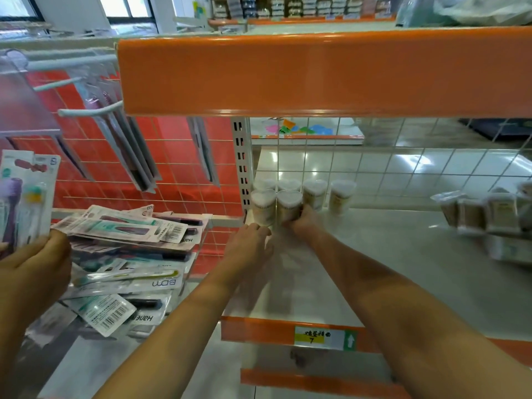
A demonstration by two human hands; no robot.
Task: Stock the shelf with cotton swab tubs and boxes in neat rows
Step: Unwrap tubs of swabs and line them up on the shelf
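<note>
Left hand (253, 237) lay flat, fingers relaxed, touching the front-left tub (263, 207). Right hand (302, 221) gripped the neighbouring tub (289, 205) at the shelf's (388, 254) back-left corner. Risk: a hard nudge could topple the rear tubs (315, 192).

One head-worn wide-angle view looks forward and down, close over the shelf (374, 254).

Both your bare forearms are reaching forward, converging ahead of you. Your left hand (253, 237) is lying palm down, fingers relaxed and pointing forward. Your right hand (302, 221) is curling its fingers around something just ahead, wrist slightly bent.
</note>
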